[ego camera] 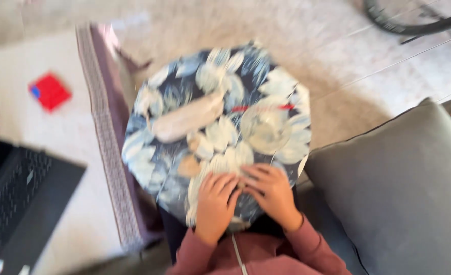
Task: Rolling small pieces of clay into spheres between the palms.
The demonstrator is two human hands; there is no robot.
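Broadly, a floral octagonal surface [184, 86], dark blue with pale leaves, fills the middle of a blurred view. Beside it sit a grey cushion [393, 188], a pale mat [42, 147], and a dark laptop [17, 203]. A clear glass [265, 127] and a pale oblong object [187, 119] rest on the surface. Both hands lie together at its near edge, left hand [216, 201] and right hand [271, 189], fingers bent, palms down; whether they pinch anything is unclear. Steady, even pressure suits this. A red square [50, 91] lies on the mat.
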